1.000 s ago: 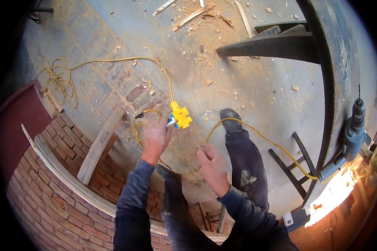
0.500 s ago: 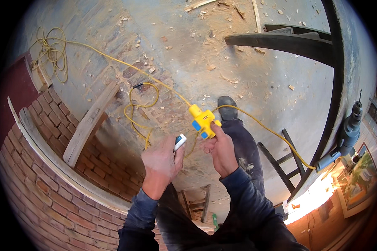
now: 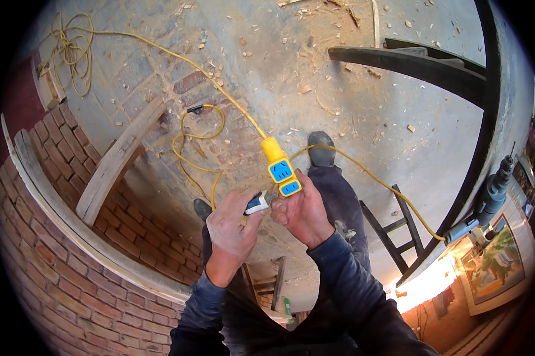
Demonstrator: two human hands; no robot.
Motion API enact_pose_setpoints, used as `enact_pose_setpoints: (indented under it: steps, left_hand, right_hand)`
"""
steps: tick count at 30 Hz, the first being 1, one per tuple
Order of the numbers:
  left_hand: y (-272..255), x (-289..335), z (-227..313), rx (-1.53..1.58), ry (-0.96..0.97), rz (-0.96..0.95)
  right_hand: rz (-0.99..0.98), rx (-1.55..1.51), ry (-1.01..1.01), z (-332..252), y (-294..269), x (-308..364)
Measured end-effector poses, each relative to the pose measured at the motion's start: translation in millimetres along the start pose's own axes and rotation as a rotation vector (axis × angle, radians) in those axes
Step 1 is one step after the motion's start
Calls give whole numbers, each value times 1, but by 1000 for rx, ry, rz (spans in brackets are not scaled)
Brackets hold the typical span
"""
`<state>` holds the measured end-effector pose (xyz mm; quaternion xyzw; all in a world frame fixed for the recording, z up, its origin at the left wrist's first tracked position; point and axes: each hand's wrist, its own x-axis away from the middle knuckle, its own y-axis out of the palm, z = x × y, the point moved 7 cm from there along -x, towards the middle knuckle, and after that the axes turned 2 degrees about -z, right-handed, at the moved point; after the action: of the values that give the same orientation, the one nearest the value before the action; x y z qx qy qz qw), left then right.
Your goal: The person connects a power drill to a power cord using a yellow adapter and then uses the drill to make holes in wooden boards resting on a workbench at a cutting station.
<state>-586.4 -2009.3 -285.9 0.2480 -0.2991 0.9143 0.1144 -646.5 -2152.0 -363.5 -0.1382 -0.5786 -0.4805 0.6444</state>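
Observation:
My right hand (image 3: 306, 216) is closed on a yellow extension socket (image 3: 272, 148), gripping its lower right edge. The socket's blue outlet faces are turned up toward me. Between the thumb and fingers of my left hand (image 3: 235, 225) is a small white and dark-blue plug (image 3: 257, 203). Its prong end points at my right fingertips, just below the socket and apart from the outlets. A yellow cord (image 3: 211, 77) enters the socket's far end. Another yellow cord (image 3: 374, 173) passes behind the socket and runs right to a power drill (image 3: 494, 193).
A coiled yellow cord (image 3: 71, 56) lies far left, and a looped cord (image 3: 184, 142) nearer. Wooden trestle legs (image 3: 122, 160) stand by the brick surface (image 3: 71, 279). On the right are a dark bench leg (image 3: 410, 68) and frame (image 3: 392, 225). Wood chips litter the floor.
My right hand has turned the socket so its blue outlet faces show upward. My left hand has brought the plug closer to the socket and my right fingers.

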Motion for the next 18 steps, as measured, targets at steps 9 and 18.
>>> enact_pose_setpoints:
  steps: [9,18]
  left_hand:
    - [2,-1,0,8,3,25]
    - [15,2,-12,9,-146,-59]
  right_hand:
    - [-36,72,-19,3,6,-1]
    - [15,343,-182,-6,0,2]
